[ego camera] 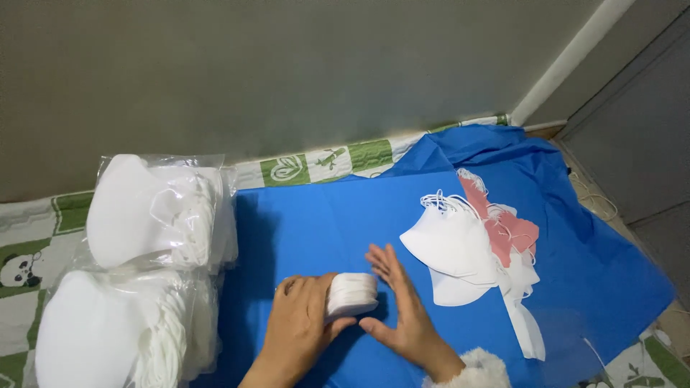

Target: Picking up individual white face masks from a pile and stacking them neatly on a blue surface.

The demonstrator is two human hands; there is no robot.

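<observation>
Seen from the head: left hand (300,325) curled around a small white stack of masks (351,293) on the blue cloth (316,215), fingers half closed and gripping. Right hand (402,312) open and flat, pressed against the stack's other side. More white and pink masks (474,241) lying close by.

The left hand (298,327) covers the near end of the white stack of folded masks (352,293), so the count cannot be told. Both forearms run off the bottom edge. The lower clear bag of masks (108,330) is cut by the left and bottom edges. Pink masks (503,226) lie partly hidden under the loose white masks (453,244).
</observation>
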